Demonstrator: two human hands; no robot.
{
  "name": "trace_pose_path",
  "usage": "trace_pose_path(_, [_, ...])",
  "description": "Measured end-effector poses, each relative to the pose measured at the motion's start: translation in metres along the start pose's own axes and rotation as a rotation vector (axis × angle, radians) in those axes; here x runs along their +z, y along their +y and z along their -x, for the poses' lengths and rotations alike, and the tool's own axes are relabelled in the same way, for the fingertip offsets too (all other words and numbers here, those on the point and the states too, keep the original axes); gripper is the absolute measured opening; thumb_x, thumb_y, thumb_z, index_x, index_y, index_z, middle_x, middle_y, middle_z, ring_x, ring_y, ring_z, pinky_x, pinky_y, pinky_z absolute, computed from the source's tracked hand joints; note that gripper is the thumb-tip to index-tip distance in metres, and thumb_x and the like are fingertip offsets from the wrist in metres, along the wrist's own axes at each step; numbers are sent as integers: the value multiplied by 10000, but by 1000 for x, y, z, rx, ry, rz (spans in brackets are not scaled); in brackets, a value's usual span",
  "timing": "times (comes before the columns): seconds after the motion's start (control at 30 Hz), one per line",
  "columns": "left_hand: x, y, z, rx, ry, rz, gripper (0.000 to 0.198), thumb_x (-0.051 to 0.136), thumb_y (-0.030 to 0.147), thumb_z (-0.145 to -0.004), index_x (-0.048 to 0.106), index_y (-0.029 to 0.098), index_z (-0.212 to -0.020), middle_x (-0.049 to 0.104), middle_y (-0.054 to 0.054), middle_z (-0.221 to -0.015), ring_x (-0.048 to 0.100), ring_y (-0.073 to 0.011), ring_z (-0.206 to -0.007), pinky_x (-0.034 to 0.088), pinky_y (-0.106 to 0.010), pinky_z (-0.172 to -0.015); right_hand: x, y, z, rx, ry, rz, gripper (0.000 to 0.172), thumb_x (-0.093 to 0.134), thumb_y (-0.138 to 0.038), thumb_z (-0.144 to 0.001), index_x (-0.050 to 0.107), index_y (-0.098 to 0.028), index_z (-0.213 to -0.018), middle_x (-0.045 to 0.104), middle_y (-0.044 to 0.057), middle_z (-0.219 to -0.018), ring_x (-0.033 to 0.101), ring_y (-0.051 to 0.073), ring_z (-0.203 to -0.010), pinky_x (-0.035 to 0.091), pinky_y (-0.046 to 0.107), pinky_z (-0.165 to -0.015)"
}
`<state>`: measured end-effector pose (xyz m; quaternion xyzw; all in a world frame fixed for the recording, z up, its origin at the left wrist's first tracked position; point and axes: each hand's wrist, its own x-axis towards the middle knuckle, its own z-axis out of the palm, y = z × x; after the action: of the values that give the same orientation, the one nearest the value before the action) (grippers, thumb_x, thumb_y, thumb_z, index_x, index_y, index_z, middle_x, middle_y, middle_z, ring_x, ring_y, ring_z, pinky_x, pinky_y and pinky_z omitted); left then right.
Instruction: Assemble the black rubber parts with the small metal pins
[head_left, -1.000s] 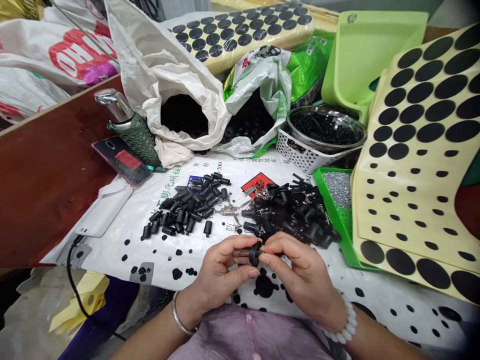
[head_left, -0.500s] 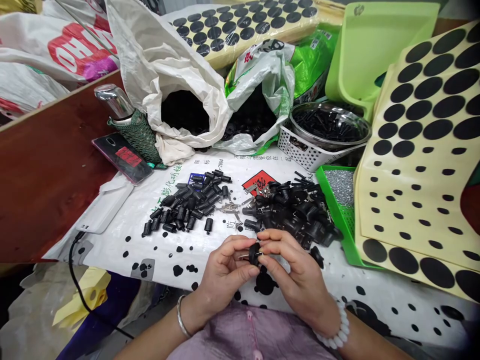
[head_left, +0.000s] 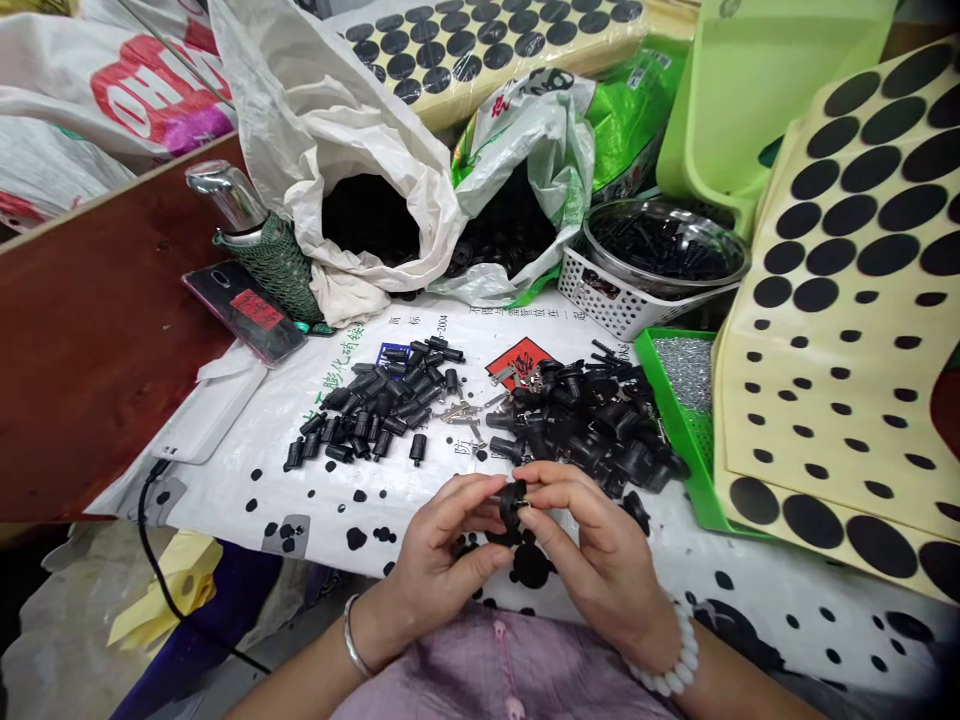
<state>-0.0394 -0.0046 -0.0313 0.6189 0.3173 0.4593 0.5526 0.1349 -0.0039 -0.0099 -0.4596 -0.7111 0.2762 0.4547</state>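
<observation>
Between my hands, near the front of the table, is a small black round part point(head_left: 512, 507) with a metal pin at its side. My right hand point(head_left: 592, 545) pinches it at the pin between thumb and fingertips. On the other side, my left hand point(head_left: 442, 555) has its curled fingers against the part, its thumb a little lower. Just beyond lies a pile of black rubber-like parts point(head_left: 592, 420), some flanged. Further left is a heap of small black cylinders point(head_left: 382, 400), and thin metal strips point(head_left: 461, 412) are scattered between the two.
White sacks point(head_left: 375, 220) of black pieces stand at the back. A steel bowl point(head_left: 667, 245) of black parts rests on a white basket point(head_left: 615, 300). At right are a green tray point(head_left: 686, 450) and sticker sheets point(head_left: 825, 400). A phone point(head_left: 244, 310) and power bank point(head_left: 210, 415) lie left.
My left thumb has dropped slightly away from the black round part. The part has turned a little, and the pin that stuck out to its left no longer shows clearly.
</observation>
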Motion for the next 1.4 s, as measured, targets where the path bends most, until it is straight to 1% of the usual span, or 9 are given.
trace_pose_path(0.17, [-15, 6, 1, 118, 72, -343, 404, 526, 103, -842, 502, 226, -1225, 537, -82, -1120, 595, -155, -913, 522, -297, -811, -6, 0, -5, -51, -16, 33, 96, 540, -121, -828, 554, -195, -888, 619, 87, -1017, 596, 181, -960, 498, 315, -825])
trace_pose_path(0.3, [-41, 9, -2, 217, 322, -777, 253, 550, 124, -829, 580, 183, -1072, 607, -66, -966, 595, -165, -877, 505, -292, -779, -10, 3, -4, -52, -7, 39, 104, 552, -112, -821, 557, -191, -888, 615, 91, -1020, 594, 183, -959, 494, 310, -820])
trace_pose_path(0.4, [-56, 7, -9, 51, 383, -1148, 228, 553, 217, -840, 577, 164, -1061, 619, -69, -943, 603, -147, -731, 502, -266, -664, -10, 6, -4, -60, 1, 38, 102, 556, -112, -818, 558, -192, -882, 614, 89, -1020, 601, 182, -943, 499, 304, -806])
trace_pose_path(0.57, [-55, 2, -22, -237, 213, -1526, 274, 540, 319, -842, 574, 153, -1057, 636, -75, -916, 631, -196, -720, 487, -276, -586, -8, 4, -3, -83, -2, 49, 99, 549, -121, -820, 563, -192, -887, 620, 92, -1017, 609, 187, -934, 506, 316, -807])
trace_pose_path(0.73, [-50, 1, -19, -129, 250, -1433, 209, 513, 266, -855, 557, 161, -1031, 650, -62, -902, 634, -183, -760, 488, -274, -657, -10, 1, -5, -92, 10, 45, 92, 542, -123, -820, 560, -189, -882, 629, 97, -993, 617, 194, -925, 517, 321, -785])
trace_pose_path(0.97, [-44, 22, -16, -11, 222, -1041, 182, 570, 208, -810, 556, 181, -989, 553, -2, -740, 538, -114, -611, 472, -240, -603, -7, -4, -11, -100, 10, -18, 127, 550, -101, -815, 562, -188, -907, 614, 96, -1019, 594, 194, -960, 500, 336, -814])
trace_pose_path(1.13, [-33, 22, -15, 69, 162, -909, 198, 550, 144, -809, 527, 168, -1004, 603, -72, -983, 587, -159, -879, 500, -261, -730, -2, -9, -15, -145, 8, -45, 176, 555, -66, -805, 550, -185, -934, 608, 92, -1029, 583, 182, -970, 486, 329, -836])
trace_pose_path(1.27, [-28, 17, -13, 67, 108, -902, 215, 511, 103, -811, 503, 170, -1015, 618, -63, -950, 590, -150, -786, 507, -275, -699, -1, -10, -16, -197, 9, 1, 202, 558, -47, -795, 543, -174, -950, 606, 98, -1034, 578, 179, -982, 490, 316, -834])
trace_pose_path(1.4, [-27, 19, -13, 110, 61, -872, 203, 480, 93, -831, 513, 168, -1017, 590, -76, -954, 569, -163, -859, 504, -295, -745, -1, -11, -16, -273, 7, 102, 198, 552, -59, -796, 540, -174, -957, 618, 106, -1023, 592, 185, -961, 509, 321, -812])
